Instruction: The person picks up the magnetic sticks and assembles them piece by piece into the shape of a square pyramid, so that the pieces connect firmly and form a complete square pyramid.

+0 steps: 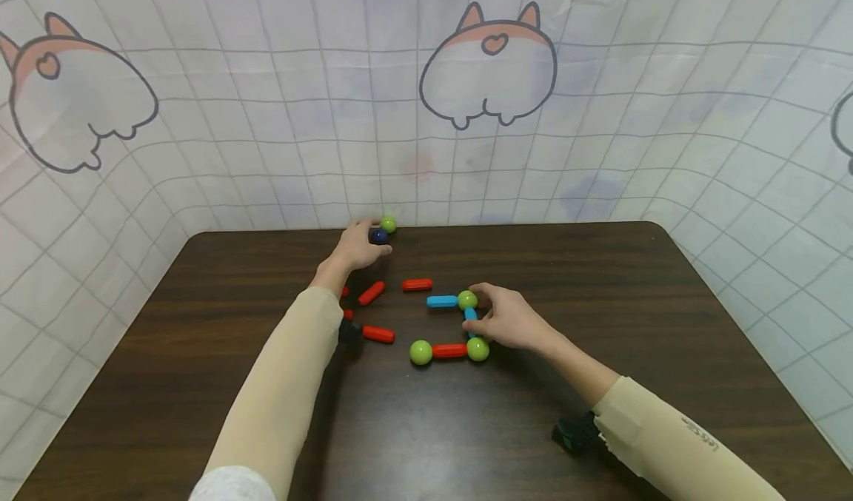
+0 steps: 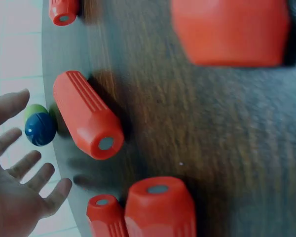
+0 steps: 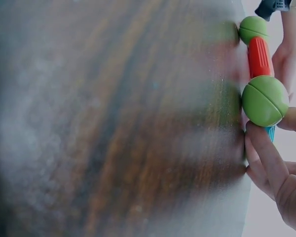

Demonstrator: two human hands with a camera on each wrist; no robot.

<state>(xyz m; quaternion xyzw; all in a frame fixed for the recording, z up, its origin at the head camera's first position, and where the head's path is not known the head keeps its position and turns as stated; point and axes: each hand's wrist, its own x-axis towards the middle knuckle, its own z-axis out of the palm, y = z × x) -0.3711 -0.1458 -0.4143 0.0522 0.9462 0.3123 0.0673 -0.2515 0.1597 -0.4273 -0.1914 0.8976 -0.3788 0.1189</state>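
Soft, even light fills the head view; the wall's [image 1: 373, 101] gridlines bow, and a pale sheen glazes the surface [image 1: 400, 419] below the right fingers [image 1: 489, 291]. Above and right of the left fingers [image 2: 56, 197], one close red rod [image 2: 230, 34] blurs. In the right wrist view, the surface smears out of focus left of the fingers.

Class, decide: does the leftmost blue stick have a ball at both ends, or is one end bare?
One end is bare: the blue stick meets a green ball on its right, but nothing caps its left end.
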